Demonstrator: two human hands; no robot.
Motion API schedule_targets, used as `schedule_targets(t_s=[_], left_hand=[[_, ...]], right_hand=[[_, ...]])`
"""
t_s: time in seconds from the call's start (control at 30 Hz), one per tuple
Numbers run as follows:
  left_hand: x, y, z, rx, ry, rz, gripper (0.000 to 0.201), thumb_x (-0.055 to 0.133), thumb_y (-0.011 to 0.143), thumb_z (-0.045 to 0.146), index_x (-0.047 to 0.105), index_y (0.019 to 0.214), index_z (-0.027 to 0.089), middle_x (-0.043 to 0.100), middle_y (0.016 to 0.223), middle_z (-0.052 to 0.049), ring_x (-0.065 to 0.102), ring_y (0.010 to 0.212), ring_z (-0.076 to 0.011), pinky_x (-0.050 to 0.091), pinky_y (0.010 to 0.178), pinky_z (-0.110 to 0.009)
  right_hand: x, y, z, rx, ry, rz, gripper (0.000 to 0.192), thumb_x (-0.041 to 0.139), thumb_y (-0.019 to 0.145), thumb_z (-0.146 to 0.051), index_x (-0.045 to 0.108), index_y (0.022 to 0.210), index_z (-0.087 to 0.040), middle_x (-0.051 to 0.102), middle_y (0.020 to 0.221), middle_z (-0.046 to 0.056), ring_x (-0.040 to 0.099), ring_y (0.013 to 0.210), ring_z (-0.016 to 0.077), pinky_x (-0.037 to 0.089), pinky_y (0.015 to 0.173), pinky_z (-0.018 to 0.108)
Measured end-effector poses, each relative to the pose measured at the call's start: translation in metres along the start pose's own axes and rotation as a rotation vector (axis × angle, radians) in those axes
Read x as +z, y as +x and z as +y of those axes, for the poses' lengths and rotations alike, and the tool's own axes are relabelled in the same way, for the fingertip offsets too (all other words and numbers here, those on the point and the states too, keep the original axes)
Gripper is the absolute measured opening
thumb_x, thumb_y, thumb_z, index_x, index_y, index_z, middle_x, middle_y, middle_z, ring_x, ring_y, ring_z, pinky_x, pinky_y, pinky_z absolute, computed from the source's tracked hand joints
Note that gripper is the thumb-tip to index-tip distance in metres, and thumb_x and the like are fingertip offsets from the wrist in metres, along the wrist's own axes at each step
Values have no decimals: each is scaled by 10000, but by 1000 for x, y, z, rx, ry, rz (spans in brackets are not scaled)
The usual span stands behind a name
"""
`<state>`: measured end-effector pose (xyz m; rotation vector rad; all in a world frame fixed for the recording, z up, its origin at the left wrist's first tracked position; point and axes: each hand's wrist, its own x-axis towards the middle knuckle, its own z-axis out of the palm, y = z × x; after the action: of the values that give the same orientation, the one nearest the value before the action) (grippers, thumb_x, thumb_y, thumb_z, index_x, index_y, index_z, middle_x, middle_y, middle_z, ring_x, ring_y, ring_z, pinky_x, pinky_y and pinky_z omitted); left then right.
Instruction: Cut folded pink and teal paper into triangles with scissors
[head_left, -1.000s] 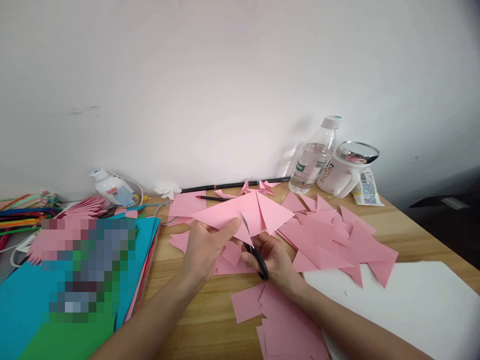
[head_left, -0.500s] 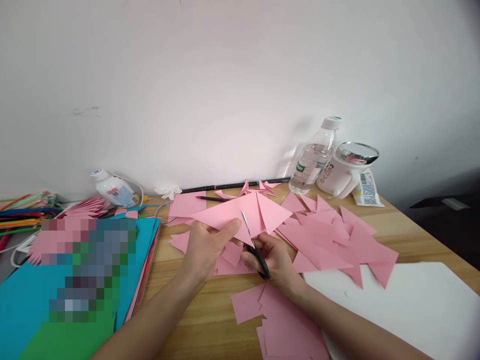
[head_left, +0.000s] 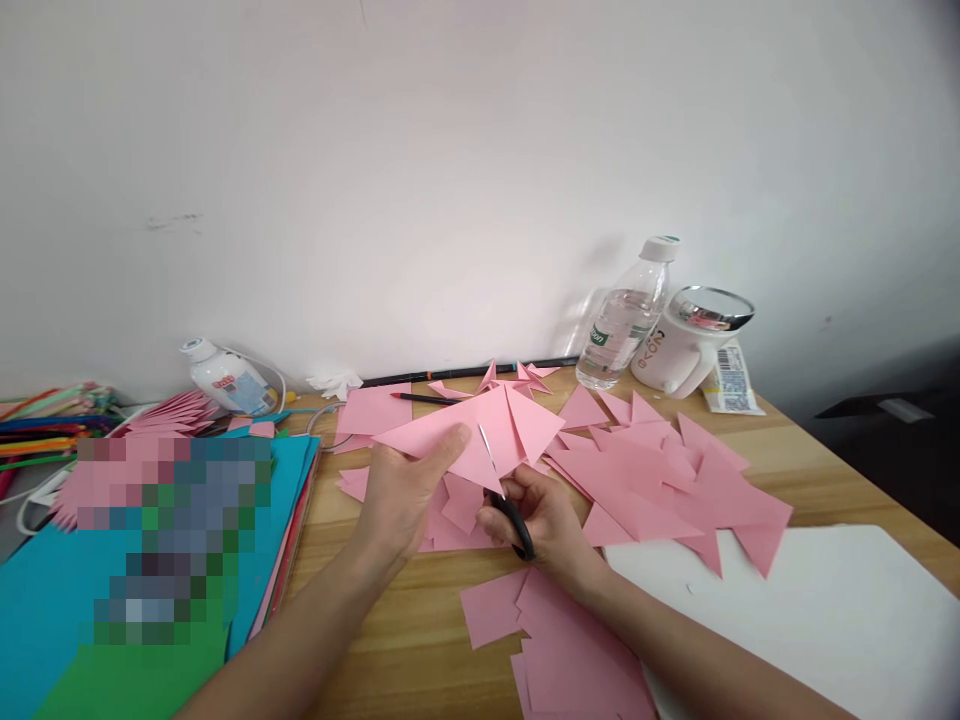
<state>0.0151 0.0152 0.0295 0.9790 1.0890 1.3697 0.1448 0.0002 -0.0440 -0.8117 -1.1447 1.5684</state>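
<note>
Pink paper (head_left: 465, 430), a folded sheet, sits at the frame's centre above the wooden table (head_left: 405, 620). Left hand (head_left: 401, 495) pinches its left edge, fingers closed. Right hand (head_left: 544, 520) grips black-handled scissors (head_left: 504, 492), whose blades bite into the sheet's lower edge.

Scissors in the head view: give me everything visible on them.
The scissors are small, with black handles that look like plastic and thin silvery blades. The right hand grips the handles, which sit low near the wooden table. The blades angle up and away, cutting into the lower edge of a folded pink paper sheet, which the left hand holds up by its left side. Only a narrow sliver of blade shows against the paper; the pivot and finger loops are mostly hidden by fingers.
</note>
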Motion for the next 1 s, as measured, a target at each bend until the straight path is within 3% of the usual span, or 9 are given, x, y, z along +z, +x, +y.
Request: schedule_targets(t_s=[0.1, 0.33, 0.57, 0.83, 1.0], left_hand=[[0, 0, -2, -6, 33, 4, 228, 695, 631, 202, 686, 844, 123, 686, 787, -53, 599, 734, -157, 478, 613, -238], [2, -1, 0, 58, 130, 39, 171, 679, 649, 217, 697, 801, 139, 694, 852, -50, 592, 872, -177, 483, 704, -235], [-2, 1, -3, 25, 47, -21, 197, 673, 639, 196, 678, 818, 115, 681, 739, -52, 595, 712, -164, 467, 601, -242], [-1, 2, 3, -9, 60, -39, 145, 668, 644, 264, 643, 641, 121, 636, 566, -37, 563, 520, -144, 425, 452, -235], [0, -1, -1, -31, 101, -37, 148, 673, 642, 244, 678, 729, 125, 662, 623, -48, 596, 614, -171, 419, 464, -228]], right_hand=[[-1, 1, 0, 6, 21, -1, 417, 786, 547, -224, 376, 619, -198, 482, 505, -78, 448, 450, 74, 347, 414, 178], [-1, 3, -9, 62, -98, -19, 305, 796, 516, -295, 552, 627, -149, 587, 625, 19, 553, 608, 152, 448, 565, 240], [1, 2, -12, 78, 92, -25, 473, 837, 437, -263, 492, 751, -182, 613, 712, 10, 598, 662, 149, 481, 613, 244], [3, 2, -18, 73, 48, -74, 432, 800, 506, -290, 575, 849, -152, 651, 759, 70, 621, 758, 218, 512, 660, 307], [1, 3, -17, 41, 36, -80, 319, 751, 573, -300, 629, 819, -137, 665, 746, 69, 622, 744, 222, 505, 635, 301]])
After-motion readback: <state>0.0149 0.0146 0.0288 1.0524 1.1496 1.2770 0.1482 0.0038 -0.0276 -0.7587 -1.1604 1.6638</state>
